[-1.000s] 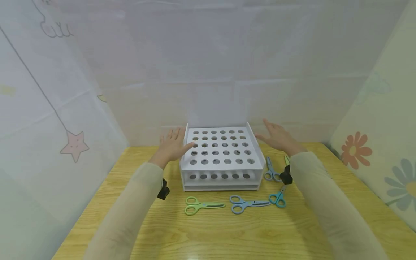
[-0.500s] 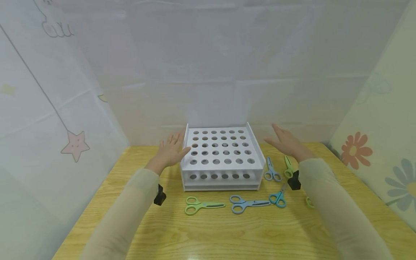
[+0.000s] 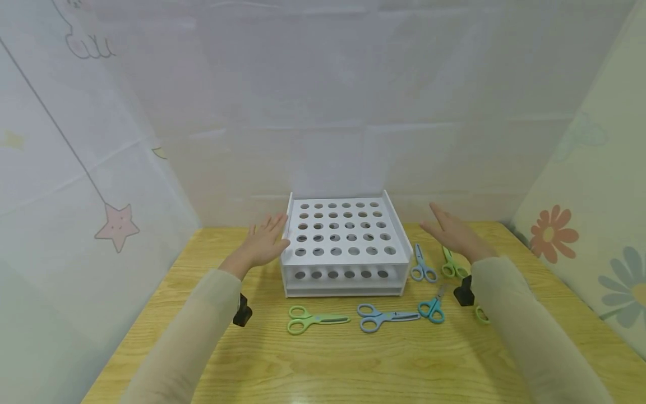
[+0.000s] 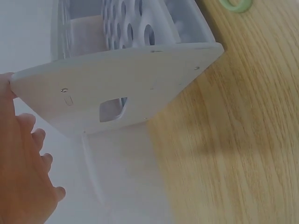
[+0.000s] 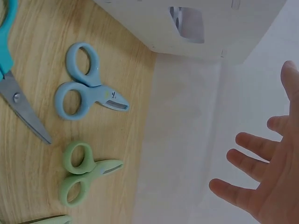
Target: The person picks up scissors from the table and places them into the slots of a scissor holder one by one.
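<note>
A white rack with rows of round holes stands on the wooden table against the back wall. My left hand, fingers spread and straight, is beside the rack's left panel. In the left wrist view the thumb overlaps the upper corner of that side panel, which has a cut-out. My right hand is in the air to the right of the rack, fingers apart, holding nothing. Below it lie blue scissors and green scissors, with teal scissors nearer the front.
In front of the rack lie another green pair of scissors and another blue pair of scissors. A green scissor handle shows partly from under the right sleeve. Patterned cloth walls close in the wooden table at the back and sides.
My right hand has moved right and toward me, away from the rack, uncovering green scissors. The left hand has drawn left and slightly back. The rack and scissors have not moved.
</note>
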A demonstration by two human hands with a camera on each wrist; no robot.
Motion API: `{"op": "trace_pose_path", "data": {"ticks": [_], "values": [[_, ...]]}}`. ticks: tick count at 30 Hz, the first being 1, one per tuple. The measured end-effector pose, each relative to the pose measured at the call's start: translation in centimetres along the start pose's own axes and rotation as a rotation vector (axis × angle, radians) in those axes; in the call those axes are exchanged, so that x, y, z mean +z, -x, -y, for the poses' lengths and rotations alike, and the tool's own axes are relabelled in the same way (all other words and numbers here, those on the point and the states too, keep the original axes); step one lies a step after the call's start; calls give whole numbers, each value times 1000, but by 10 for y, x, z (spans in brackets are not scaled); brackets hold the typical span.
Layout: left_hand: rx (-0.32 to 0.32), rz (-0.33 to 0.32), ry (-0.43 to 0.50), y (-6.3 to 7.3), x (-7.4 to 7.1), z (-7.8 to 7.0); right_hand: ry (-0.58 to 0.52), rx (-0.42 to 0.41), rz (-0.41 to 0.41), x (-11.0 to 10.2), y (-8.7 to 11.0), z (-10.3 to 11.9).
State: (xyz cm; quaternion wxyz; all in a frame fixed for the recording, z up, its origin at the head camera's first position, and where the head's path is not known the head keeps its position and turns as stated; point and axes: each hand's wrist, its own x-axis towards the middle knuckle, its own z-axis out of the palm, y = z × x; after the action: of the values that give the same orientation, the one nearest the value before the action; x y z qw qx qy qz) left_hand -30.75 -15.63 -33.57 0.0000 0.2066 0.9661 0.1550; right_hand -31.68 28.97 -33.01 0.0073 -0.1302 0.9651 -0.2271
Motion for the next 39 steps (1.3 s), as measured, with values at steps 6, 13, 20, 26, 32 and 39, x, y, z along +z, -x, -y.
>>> {"op": "trace_pose_path", "data": {"ticks": [6, 13, 20, 26, 32, 39], "values": [[28, -12, 12, 4, 2, 1, -38, 10, 18, 6, 4, -5], [48, -46, 10, 6, 4, 2, -42, -4, 11, 15, 8, -15], [51, -63, 24, 6, 8, 2, -81, 6, 22, 22, 13, -21], [41, -64, 39, 7, 8, 2, -105, 23, 41, 29, 14, -27], [50, -74, 43, 6, 9, 3, -101, 10, 27, 35, 16, -32], [56, -86, 62, 6, 11, 5, -112, 11, 26, 41, 22, -35]]}}
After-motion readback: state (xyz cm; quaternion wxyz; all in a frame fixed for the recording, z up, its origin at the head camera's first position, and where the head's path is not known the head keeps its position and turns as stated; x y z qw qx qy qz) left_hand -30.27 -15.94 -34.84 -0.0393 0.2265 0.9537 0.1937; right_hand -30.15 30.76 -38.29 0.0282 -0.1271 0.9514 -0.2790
